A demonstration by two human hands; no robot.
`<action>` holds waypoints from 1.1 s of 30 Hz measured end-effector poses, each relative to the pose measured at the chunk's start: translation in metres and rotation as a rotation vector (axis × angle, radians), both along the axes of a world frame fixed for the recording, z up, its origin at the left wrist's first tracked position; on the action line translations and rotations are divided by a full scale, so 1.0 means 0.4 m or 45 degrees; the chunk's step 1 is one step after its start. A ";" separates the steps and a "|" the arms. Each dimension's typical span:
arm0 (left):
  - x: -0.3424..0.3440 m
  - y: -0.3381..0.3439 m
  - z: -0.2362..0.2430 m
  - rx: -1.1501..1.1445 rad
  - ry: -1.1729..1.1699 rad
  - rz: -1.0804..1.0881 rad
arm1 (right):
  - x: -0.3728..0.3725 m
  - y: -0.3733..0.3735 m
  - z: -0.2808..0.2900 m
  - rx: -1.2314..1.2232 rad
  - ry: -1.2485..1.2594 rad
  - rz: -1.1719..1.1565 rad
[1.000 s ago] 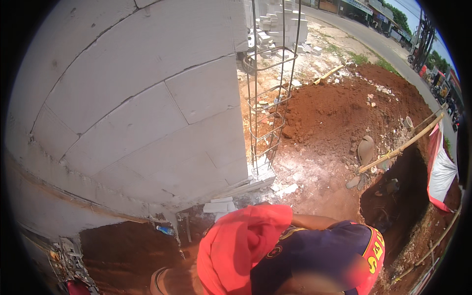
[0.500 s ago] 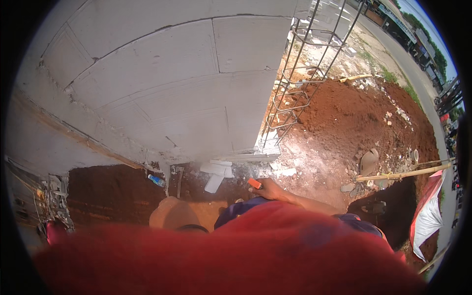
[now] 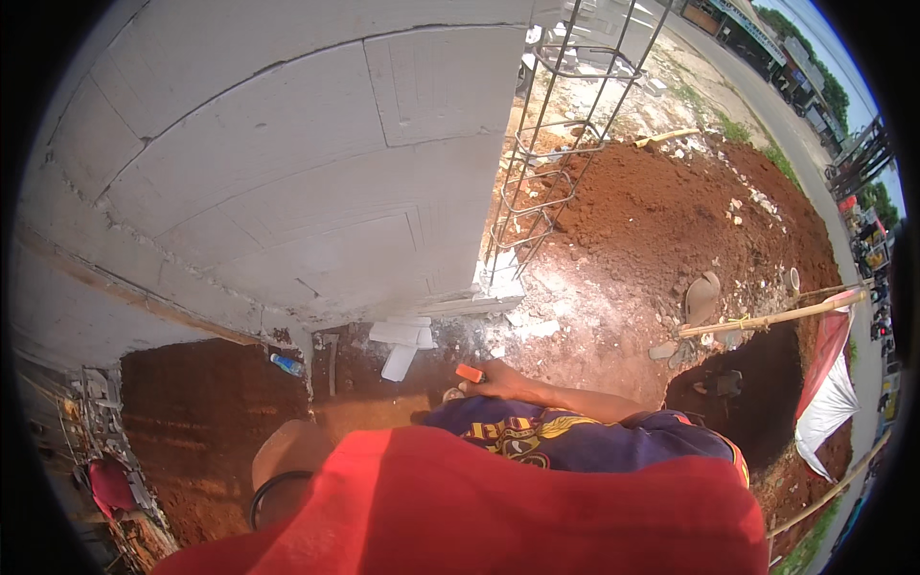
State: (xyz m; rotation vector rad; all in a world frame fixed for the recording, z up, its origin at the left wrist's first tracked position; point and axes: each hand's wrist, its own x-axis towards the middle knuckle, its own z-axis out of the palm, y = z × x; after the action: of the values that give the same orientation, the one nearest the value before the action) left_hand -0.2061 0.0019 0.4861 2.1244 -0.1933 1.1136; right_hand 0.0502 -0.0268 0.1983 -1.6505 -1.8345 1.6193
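Note:
My right hand (image 3: 494,379) is closed around a short orange piece (image 3: 470,373), shaped like a tool handle; what kind of tool it is cannot be made out. The forearm reaches in from the right, over dark blue cloth with a yellow print (image 3: 517,431). Just ahead of this hand lie white block offcuts (image 3: 399,362) on the soil, apart from it. At the lower left shows bare skin with a black band (image 3: 257,500), partly covered by red cloth (image 3: 431,508). My left hand cannot be seen.
A pale block wall (image 3: 287,172) rises ahead, with a steel rebar cage (image 3: 537,182) at its right end. Dug holes lie left (image 3: 211,422) and right (image 3: 781,369). A bamboo pole (image 3: 767,319) crosses near the right hole. A blue-labelled bottle (image 3: 286,364) lies left.
The view has shifted, so the wall and rebar cage sit further left. More of the blue printed cloth shows beyond the red cloth. My right hand still holds the orange piece.

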 end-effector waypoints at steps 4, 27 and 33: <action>-0.011 0.010 0.018 -0.009 0.032 0.022 | 0.008 0.006 -0.016 0.167 -0.005 0.033; -0.046 -0.029 -0.002 -0.016 -0.055 -0.006 | -0.017 0.021 0.043 -0.006 0.009 0.129; -0.168 -0.051 -0.003 -0.024 -0.249 -0.057 | -0.006 0.020 0.062 0.053 0.038 0.116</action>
State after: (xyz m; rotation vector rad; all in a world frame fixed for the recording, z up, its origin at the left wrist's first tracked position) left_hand -0.2734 -0.0186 0.4848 1.9840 -0.3184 1.2913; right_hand 0.0476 -0.0188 0.2230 -1.5387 -1.9412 1.6204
